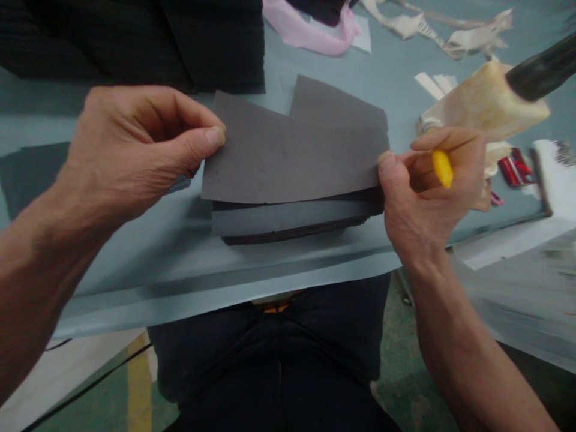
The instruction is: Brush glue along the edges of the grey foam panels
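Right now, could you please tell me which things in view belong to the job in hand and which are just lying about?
Seemingly in use:
grey sheet, held by left hand and right hand
yellow pen-like object, in the right hand
dark stack beneath the sheet

Seemingly lying about:
pink cloth
pale strips
red packet

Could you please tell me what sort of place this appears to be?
Probably a workshop handling sheet material, judging by the grey cut pieces, the large dark stack and the pale strips beyond.
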`<state>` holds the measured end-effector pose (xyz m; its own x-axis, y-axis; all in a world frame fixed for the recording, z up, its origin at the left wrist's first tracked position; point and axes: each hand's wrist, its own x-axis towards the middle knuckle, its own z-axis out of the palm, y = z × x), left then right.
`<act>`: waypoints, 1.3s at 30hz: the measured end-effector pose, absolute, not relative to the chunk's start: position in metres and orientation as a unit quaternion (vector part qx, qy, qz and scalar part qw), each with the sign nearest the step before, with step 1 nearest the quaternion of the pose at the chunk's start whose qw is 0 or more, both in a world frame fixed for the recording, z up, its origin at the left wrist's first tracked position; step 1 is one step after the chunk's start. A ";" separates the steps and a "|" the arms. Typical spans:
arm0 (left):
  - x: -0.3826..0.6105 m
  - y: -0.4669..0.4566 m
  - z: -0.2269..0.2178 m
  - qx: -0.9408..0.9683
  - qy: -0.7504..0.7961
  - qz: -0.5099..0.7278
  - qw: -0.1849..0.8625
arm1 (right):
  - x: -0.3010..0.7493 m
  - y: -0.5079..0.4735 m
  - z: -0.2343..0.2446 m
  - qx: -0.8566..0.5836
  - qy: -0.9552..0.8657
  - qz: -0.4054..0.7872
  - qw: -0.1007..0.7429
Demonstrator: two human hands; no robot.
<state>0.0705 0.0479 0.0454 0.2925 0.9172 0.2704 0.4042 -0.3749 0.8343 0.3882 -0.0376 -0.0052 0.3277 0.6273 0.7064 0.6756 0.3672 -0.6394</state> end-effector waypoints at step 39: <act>0.076 0.044 0.045 0.727 0.443 0.376 0.368 | 0.388 -0.049 -0.004 -0.595 -0.559 -0.014 0.577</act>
